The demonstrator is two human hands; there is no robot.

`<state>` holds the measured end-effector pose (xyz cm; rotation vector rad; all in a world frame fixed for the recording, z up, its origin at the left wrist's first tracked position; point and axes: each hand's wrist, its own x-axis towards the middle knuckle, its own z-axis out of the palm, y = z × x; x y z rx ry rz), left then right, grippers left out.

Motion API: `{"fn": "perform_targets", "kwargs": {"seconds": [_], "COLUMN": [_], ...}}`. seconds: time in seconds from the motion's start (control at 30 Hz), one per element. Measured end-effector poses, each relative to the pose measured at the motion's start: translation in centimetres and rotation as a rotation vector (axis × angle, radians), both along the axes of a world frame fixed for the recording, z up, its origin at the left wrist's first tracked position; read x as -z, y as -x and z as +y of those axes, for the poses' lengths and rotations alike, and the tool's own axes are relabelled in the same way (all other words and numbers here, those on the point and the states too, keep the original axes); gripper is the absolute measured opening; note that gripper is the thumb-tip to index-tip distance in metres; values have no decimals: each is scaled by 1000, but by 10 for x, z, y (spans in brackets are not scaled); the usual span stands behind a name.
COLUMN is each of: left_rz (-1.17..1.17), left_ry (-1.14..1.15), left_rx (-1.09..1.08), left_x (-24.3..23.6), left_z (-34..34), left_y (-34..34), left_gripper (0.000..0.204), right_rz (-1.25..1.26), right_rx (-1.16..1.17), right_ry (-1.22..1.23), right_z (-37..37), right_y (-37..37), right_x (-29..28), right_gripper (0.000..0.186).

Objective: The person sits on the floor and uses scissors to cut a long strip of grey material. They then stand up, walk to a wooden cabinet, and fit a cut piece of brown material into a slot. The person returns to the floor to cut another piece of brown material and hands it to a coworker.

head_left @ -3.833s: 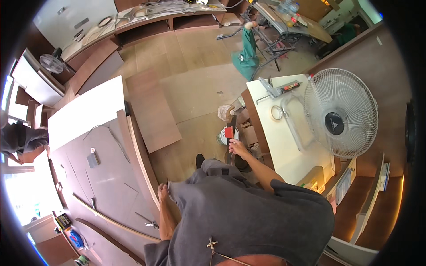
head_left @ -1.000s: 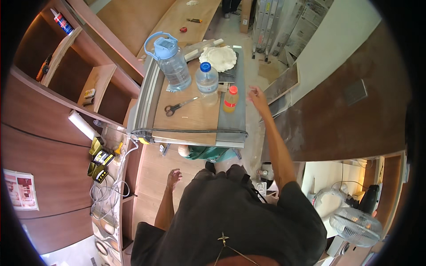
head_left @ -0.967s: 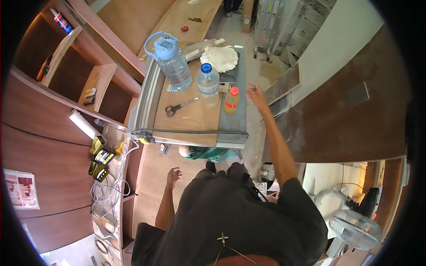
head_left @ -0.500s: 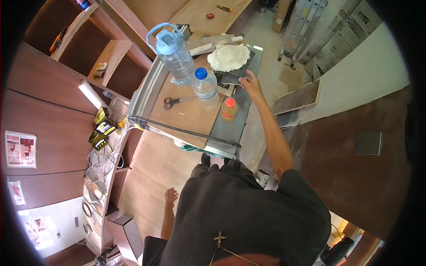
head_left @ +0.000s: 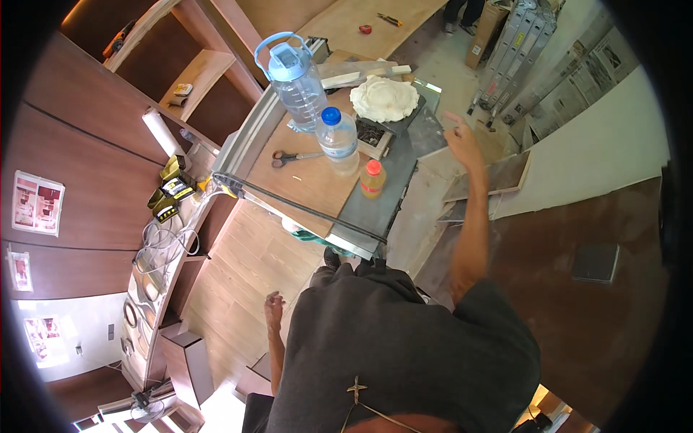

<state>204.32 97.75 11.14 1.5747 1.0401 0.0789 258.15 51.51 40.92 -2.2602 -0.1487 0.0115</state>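
Observation:
My right hand (head_left: 465, 144) is just past the right edge of the bench, its fingers pinching the corner of a thin, flat grey plate (head_left: 426, 135). Beside the plate, a mound of white putty-like paste (head_left: 384, 98) rests on a dark board. Next to it stands a small open box (head_left: 372, 137) of dark bits. Closer to me are a blue-capped water bottle (head_left: 337, 144), a big clear jug (head_left: 297, 90) with a light-blue lid, a small orange-capped bottle (head_left: 372, 180) and scissors (head_left: 292, 157). My left hand (head_left: 274, 309) hangs low at my side, holding nothing, fingers loosely apart.
A bench (head_left: 271, 180) with a brown board on top is before me. Wooden shelving (head_left: 206, 79) lines the left, with a cable coil (head_left: 167, 249) on a ledge. Ladders (head_left: 516, 58), a carton (head_left: 487, 32) and another person's feet (head_left: 458, 27) are at the far right.
My right hand has moved to the right with the grey plate, away from the small box, which shows more fully. The view has shifted slightly. My left hand still hangs low.

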Motion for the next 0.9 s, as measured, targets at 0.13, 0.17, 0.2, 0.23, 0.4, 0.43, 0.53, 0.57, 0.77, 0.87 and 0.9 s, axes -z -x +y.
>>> {"fn": "perform_targets", "kwargs": {"seconds": [0.13, 0.17, 0.2, 0.23, 0.4, 0.43, 0.53, 0.57, 0.77, 0.87, 0.9], "left_rz": [-60, -102, -138, -174, -538, -585, -711, -763, -970, -1009, -930], "left_ry": [-423, -474, -495, -517, -505, -484, -143, 25, 764, 938, 842], "left_rx": [240, 267, 297, 326, 497, 533, 740, 799, 975, 950, 944], "left_x": [-87, -122, -150, -175, -278, -294, -330, -336, -349, -356, -355], "left_z": [10, 4, 1, 0, -39, -47, -90, -100, -117, -70, -44], "left_y": [-68, -93, -115, -134, -224, -235, -266, -270, -280, -271, -271], "left_gripper": [33, 31, 29, 27, 21, 19, 27, 33, 93, 86, 80], "right_rz": [6, -14, -35, -57, -129, -153, -79, -76, 75, 187, 212], "right_rx": [35, 61, 81, 101, 186, 173, 136, 87, -266, -368, -439], "right_ry": [-96, -133, -175, -219, -662, -747, -938, -966, -882, -867, -766], "right_z": [-49, -58, -64, -67, -53, -45, -24, -10, 121, 194, 216], "right_y": [34, 47, 59, 73, 134, 145, 184, 197, 267, 272, 268], "right_x": [-5, -8, -13, -18, -36, -33, -38, -41, -56, -56, -59], "right_gripper": [54, 53, 52, 51, 55, 57, 59, 59, 62, 62, 61]}}
